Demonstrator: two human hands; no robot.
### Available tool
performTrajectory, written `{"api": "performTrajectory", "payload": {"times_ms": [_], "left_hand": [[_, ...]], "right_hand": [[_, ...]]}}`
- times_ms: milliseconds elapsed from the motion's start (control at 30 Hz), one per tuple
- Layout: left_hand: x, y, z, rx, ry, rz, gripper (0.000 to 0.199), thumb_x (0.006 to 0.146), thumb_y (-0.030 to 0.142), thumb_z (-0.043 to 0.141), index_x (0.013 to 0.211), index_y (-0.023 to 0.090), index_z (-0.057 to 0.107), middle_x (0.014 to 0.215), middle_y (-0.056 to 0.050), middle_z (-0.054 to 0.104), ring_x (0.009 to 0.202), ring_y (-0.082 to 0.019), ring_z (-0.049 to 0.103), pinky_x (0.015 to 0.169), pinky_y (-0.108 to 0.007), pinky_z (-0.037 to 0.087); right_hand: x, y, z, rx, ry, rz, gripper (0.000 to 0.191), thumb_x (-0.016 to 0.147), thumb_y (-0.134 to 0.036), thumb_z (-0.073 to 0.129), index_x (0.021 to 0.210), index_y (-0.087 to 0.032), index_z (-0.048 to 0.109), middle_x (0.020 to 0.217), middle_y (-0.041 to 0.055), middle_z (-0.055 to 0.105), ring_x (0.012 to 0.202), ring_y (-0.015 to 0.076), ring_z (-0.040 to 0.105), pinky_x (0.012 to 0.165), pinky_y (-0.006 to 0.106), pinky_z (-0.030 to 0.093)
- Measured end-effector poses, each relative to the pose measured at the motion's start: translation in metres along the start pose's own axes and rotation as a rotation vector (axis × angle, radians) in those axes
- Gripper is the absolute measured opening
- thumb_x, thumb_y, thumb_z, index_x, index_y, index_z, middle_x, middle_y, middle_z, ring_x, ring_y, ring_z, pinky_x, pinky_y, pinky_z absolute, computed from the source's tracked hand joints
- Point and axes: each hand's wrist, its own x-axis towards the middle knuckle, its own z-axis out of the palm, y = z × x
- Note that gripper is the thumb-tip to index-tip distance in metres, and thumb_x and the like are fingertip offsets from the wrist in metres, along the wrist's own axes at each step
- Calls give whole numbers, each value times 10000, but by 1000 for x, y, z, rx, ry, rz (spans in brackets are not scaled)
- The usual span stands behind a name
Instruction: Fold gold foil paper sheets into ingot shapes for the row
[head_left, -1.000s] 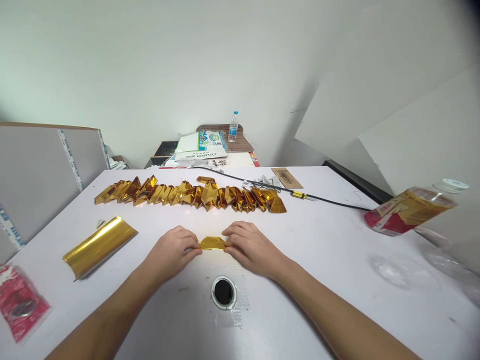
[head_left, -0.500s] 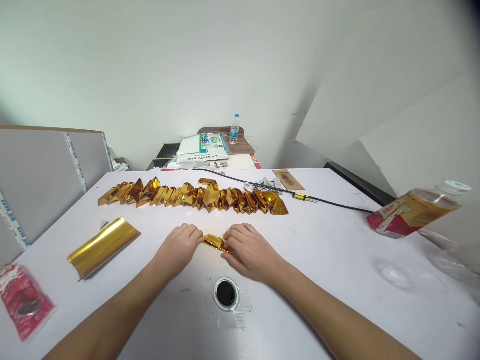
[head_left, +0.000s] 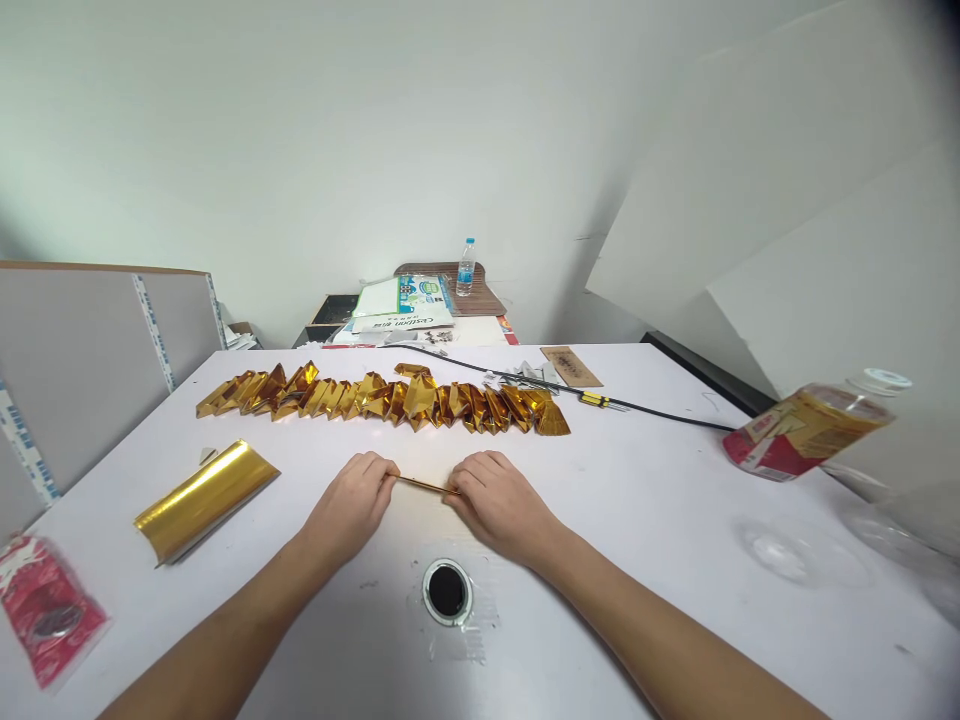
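Observation:
Between my hands a folded piece of gold foil paper (head_left: 424, 485) is stretched, seen edge-on as a thin strip. My left hand (head_left: 360, 503) pinches its left end, and my right hand (head_left: 499, 503) grips its right end, with the fingertips partly hidden. Beyond the hands lies a long row of folded gold paper pieces (head_left: 375, 396), standing close against one another. To the left rests a curled stack of gold foil sheets (head_left: 208, 502). A round dark disc with a pale rim (head_left: 448, 592), set among clear tape, is nearest to me on the white table (head_left: 330, 640).
At the right stands a tilted-looking bottle with a red and yellow label (head_left: 810, 428). A black cable (head_left: 660, 412) crosses the back, near a brown card (head_left: 571, 366). A red plastic packet (head_left: 52, 610) lies at the left edge. Behind is a water bottle (head_left: 466, 268).
The gold paper between my hands has gone from a wider, partly opened shape to a thin, edge-on strip. Both hands keep hold of its ends. The view has shifted slightly.

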Motion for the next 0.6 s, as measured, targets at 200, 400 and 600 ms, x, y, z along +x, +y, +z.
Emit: {"api": "performTrajectory", "payload": {"times_ms": [200, 400, 600], "left_hand": [[6, 6, -7, -17, 16, -153, 205, 1047, 257, 432, 1006, 199, 625, 953, -62, 675, 864, -224, 636, 818, -381, 500], [17, 28, -34, -826, -187, -572, 499, 916, 652, 608, 1026, 166, 589, 882, -62, 692, 809, -192, 671, 729, -322, 538], [33, 34, -50, -1007, -190, -670, 411, 770, 547, 736, 834, 169, 588, 808, -62, 683, 778, -177, 660, 753, -303, 555]], "right_hand": [[5, -10, -5, -27, 147, 38, 210, 1040, -215, 503, 863, -179, 611, 821, 56, 673, 808, 194, 570, 901, 388, 375], [24, -38, -17, -201, 282, -19, 184, 908, -151, 565, 731, -197, 583, 699, 48, 611, 729, 198, 500, 848, 389, 385], [57, -53, -13, -208, 363, -81, 180, 941, -158, 565, 769, -190, 608, 721, 53, 632, 735, 213, 532, 792, 420, 413]]}}
